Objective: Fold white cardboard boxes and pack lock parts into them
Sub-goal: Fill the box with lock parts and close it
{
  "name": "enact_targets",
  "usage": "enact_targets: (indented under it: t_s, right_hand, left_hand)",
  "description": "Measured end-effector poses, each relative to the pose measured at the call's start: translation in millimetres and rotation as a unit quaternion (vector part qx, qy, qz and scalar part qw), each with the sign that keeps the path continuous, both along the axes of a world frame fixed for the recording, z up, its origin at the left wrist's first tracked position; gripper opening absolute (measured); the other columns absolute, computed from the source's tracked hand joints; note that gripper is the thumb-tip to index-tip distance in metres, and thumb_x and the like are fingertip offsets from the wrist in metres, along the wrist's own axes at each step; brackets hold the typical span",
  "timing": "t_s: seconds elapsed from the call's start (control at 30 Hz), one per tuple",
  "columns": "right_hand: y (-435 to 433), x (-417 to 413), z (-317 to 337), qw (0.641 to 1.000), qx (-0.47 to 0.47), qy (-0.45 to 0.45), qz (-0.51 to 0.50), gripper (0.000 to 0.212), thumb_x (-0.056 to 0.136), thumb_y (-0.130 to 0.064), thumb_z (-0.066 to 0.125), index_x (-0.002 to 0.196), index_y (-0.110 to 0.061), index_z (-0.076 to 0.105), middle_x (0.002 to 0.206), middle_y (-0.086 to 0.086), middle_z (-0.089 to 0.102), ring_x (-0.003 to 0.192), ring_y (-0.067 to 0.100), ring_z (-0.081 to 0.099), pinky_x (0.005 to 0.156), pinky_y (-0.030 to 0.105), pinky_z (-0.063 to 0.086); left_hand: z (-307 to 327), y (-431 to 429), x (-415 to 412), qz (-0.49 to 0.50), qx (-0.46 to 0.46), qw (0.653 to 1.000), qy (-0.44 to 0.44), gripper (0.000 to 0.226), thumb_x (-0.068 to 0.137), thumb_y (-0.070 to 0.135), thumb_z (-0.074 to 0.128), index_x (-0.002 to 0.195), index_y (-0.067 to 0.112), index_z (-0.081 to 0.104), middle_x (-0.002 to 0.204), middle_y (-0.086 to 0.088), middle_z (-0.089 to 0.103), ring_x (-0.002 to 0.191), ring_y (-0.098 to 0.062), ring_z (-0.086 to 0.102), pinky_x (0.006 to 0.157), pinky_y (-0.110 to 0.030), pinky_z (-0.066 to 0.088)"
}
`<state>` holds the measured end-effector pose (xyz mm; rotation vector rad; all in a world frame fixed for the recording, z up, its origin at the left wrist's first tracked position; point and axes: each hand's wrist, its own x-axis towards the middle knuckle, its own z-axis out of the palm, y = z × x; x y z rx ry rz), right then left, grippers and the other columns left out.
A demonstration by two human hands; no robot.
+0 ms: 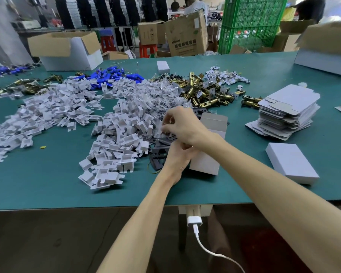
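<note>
An open white cardboard box [209, 160] stands on the green table [47, 184] near the middle, its top flaps up. My left hand [175, 160] grips the box's left side, fingers curled at its edge. Just above it, my right hand [182, 126] reaches across and pinches a small clear plastic bag of parts [162, 131] over the left of the box. Black lock plates [158, 154] lie right beside my left hand. The box's inside is hidden by my hands.
A heap of white plastic inserts [114, 133] spreads to the left. Behind are clear bags [161, 95], brass latches [205, 91] and blue parts [110, 75]. On the right sit a stack of flat box blanks [287, 113] and a closed white box [291, 162].
</note>
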<state>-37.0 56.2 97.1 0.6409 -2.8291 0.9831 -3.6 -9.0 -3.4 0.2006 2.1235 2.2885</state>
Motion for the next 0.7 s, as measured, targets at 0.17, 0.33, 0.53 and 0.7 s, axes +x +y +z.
enact_targets:
  t_s: [0.17, 0.33, 0.53, 0.7]
  right_hand:
    - [50.3, 4.8, 25.8, 0.993, -0.077, 0.066, -0.060, 0.023, 0.091, -0.019, 0.076, 0.110, -0.013, 0.064, 0.085, 0.001, 0.067, 0.075, 0.016, 0.068, 0.070, 0.032, 0.058]
    - [95.1, 2.4, 17.8, 0.989, -0.028, 0.072, -0.128, 0.024, 0.086, -0.022, 0.080, 0.103, -0.015, 0.063, 0.085, 0.006, 0.066, 0.080, 0.027, 0.067, 0.076, 0.044, 0.057]
    - [101.9, 4.7, -2.3, 0.991, 0.012, 0.072, -0.115, 0.012, 0.088, -0.019, 0.078, 0.096, -0.011, 0.075, 0.092, 0.006, 0.073, 0.088, 0.022, 0.067, 0.085, 0.045, 0.057]
    - [104.4, 1.4, 6.1, 0.987, 0.119, 0.072, -0.077, 0.020, 0.099, -0.028, 0.065, 0.102, -0.013, 0.078, 0.099, 0.007, 0.073, 0.102, 0.027, 0.063, 0.088, 0.042, 0.051]
  left_hand:
    - [4.1, 2.2, 3.7, 0.006, 0.058, 0.998, -0.003, 0.039, 0.090, 0.026, 0.082, 0.125, 0.016, 0.069, 0.111, 0.000, 0.078, 0.101, -0.010, 0.073, 0.079, -0.021, 0.056]
    - [7.3, 2.7, 4.9, -0.018, 0.093, 0.996, -0.009, 0.066, 0.086, 0.029, 0.082, 0.147, 0.030, 0.056, 0.121, -0.003, 0.076, 0.109, -0.017, 0.073, 0.083, -0.030, 0.060]
    - [6.9, 2.8, 5.9, -0.025, 0.098, 0.995, -0.003, 0.077, 0.085, 0.028, 0.082, 0.155, 0.027, 0.048, 0.124, 0.001, 0.076, 0.110, -0.013, 0.072, 0.082, -0.026, 0.059]
    - [4.6, 2.5, 3.4, -0.019, 0.097, 0.995, 0.000, 0.073, 0.090, 0.021, 0.079, 0.155, 0.027, 0.046, 0.123, 0.001, 0.076, 0.108, -0.011, 0.072, 0.082, -0.025, 0.059]
